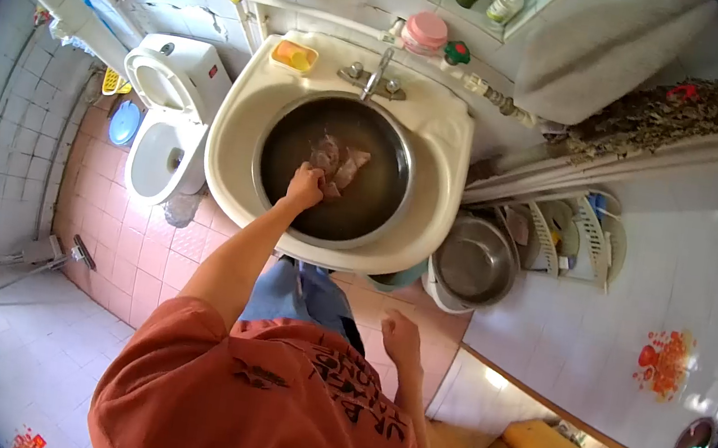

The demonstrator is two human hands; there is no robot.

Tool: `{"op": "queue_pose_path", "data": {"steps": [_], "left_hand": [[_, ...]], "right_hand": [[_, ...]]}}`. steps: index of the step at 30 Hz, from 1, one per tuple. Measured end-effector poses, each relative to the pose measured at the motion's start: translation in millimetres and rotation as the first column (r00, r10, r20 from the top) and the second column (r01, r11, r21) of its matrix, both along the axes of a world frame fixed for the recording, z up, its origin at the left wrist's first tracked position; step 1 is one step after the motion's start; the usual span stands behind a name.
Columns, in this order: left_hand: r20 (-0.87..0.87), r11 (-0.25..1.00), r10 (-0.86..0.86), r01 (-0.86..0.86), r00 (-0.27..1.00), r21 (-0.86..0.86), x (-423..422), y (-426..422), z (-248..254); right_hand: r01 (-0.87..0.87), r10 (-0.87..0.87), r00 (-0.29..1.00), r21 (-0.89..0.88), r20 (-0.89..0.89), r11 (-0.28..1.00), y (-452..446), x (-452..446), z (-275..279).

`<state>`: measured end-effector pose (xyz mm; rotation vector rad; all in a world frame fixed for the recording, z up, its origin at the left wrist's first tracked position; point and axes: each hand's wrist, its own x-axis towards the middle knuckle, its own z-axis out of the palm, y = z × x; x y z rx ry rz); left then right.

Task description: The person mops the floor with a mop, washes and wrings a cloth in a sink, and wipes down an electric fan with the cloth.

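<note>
A round metal basin [396, 213] of dark, murky water sits inside the cream sink [447, 190]. Near the middle of the water lies a crumpled, brownish-pink wet piece [350, 168]; whether it is cloth or meat I cannot tell. My left hand [306, 188] reaches over the basin's near rim, its fingers closed on the lower left edge of this piece. Off to the right, in front of my body, my right hand [401, 338] hangs below the sink's edge, fingers curled in, with nothing visible in them. The tap [377, 75] stands behind the basin.
On the sink's back left corner is a soap dish [294, 58] with yellow and orange things. A pink container [427, 33] stands behind the tap. At left is a toilet [159, 157] with its lid up; at right, another metal basin [474, 262].
</note>
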<state>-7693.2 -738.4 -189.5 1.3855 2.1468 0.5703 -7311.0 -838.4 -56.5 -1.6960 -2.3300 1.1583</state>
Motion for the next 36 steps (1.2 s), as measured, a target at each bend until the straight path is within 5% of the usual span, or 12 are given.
{"op": "queue_pose_path", "data": {"steps": [6,9,12,17,19,22,23,25,26,31,34,36], "left_hand": [[0.166,0.831,0.551,-0.555,0.818,-0.027,3.7,-20.5,-18.0],[0.419,0.727,0.683,-0.615,0.598,-0.306,13.2,-20.8,-15.0],[0.414,0.687,0.720,-0.653,0.557,-0.318,24.1,-19.7,-19.6],[0.427,0.728,0.683,-0.602,0.593,-0.328,20.8,-24.6,-21.0],[0.727,0.609,0.664,-0.691,0.176,-0.389,13.7,-25.3,-30.0],[0.690,0.406,0.715,-0.737,-0.113,-0.541,18.3,-9.4,-18.4],[0.688,0.414,0.717,-0.726,-0.112,-0.549,14.6,-7.6,-20.0],[0.756,0.581,0.406,-0.494,-0.513,-0.647,2.7,-1.7,-23.2],[0.777,0.614,0.442,-0.480,-0.449,-0.627,-0.6,6.2,8.2],[0.691,0.871,0.028,-0.322,-0.722,-0.372,-26.4,23.9,-1.2],[0.648,0.975,-0.054,-0.180,-0.760,-0.129,-31.6,26.8,-1.1],[0.884,0.971,0.012,-0.205,-0.468,-0.122,-28.1,29.8,-8.3]], "right_hand": [[-0.139,0.167,0.965,0.146,-0.201,0.980,110.6,-111.8,-26.0],[-0.221,0.288,0.932,0.285,-0.221,0.933,154.8,-178.8,-23.9],[-0.360,0.417,0.908,0.432,-0.040,0.827,186.6,-225.9,-44.7],[-0.486,0.449,0.868,0.181,0.211,0.855,201.4,-274.9,-86.6],[-0.491,0.457,0.837,0.043,0.301,0.870,202.9,-283.3,-105.8],[-0.415,0.382,0.878,0.064,0.288,0.907,201.1,-287.6,-149.8],[-0.275,0.275,0.960,-0.001,0.047,0.961,205.1,-288.1,-171.1],[-0.204,0.137,0.922,-0.154,-0.362,0.967,202.4,-288.8,-155.8],[-0.211,0.172,0.904,-0.060,-0.391,0.976,195.7,-291.3,-130.7],[-0.119,0.209,0.852,0.212,-0.481,0.970,150.2,-305.8,-10.7],[-0.092,0.211,0.880,0.284,-0.425,0.954,134.8,-311.7,7.2],[-0.080,0.196,0.889,0.281,-0.413,0.956,134.5,-312.6,-1.7]]}}
